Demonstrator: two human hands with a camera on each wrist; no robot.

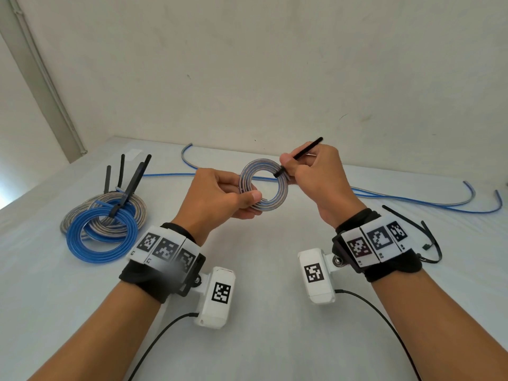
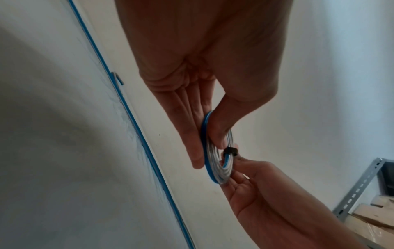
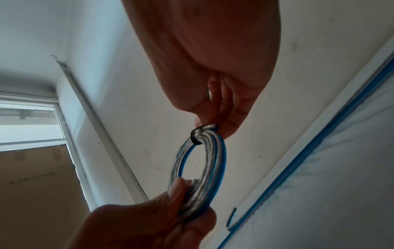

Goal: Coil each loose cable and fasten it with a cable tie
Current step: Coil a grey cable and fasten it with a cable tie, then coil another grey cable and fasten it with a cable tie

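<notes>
A small coil of blue and silver cable is held up above the white table. My left hand grips its lower left side, thumb on top, fingers behind. A black cable tie is looped round the coil's upper right. My right hand pinches the tie's tail, which sticks out up and to the right. The coil with the tie's head shows in the left wrist view. In the right wrist view the tie's loop wraps the coil.
Several tied coils with upright black tie tails lie at the left. Loose blue cables run along the back of the table. Spare black ties lie near my right wrist. A wall stands right behind the table.
</notes>
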